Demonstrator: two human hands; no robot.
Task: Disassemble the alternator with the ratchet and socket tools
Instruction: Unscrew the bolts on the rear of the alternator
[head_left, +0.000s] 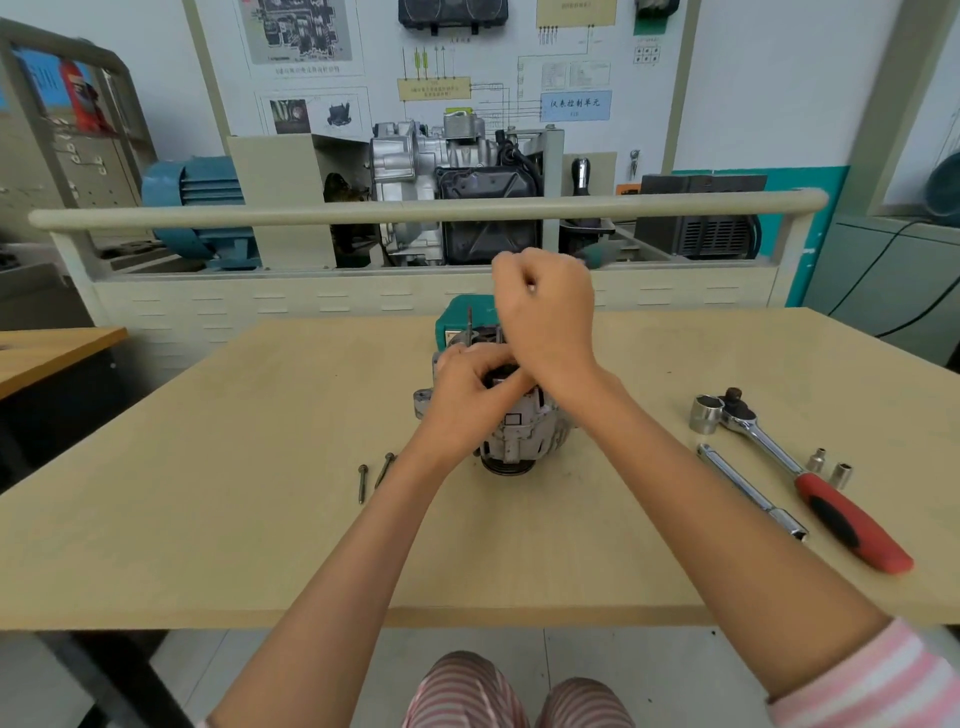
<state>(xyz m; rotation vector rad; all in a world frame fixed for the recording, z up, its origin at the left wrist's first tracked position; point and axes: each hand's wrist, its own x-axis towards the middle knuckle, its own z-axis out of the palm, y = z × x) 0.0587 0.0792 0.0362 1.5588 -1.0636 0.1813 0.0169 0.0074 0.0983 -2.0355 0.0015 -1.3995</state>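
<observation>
The silver alternator (519, 431) stands on the wooden table (208, 519), pulley end down. My left hand (467, 395) grips its upper housing. My right hand (545, 312) is raised above it with fingers curled round a tool with a dark green handle (597, 255) that sticks out to the right; the tool's working end is hidden by the hand. A long bolt (470, 322) stands up out of the alternator's far side. The red-handled ratchet (810, 473) with a large socket (705, 413) lies at the right.
Two loose long bolts (371, 475) lie left of the alternator. An extension bar (753, 493) and two small sockets (828, 467) lie by the ratchet. A teal box (457, 319) sits behind the alternator. A training bench with a rail (415, 210) stands beyond the table.
</observation>
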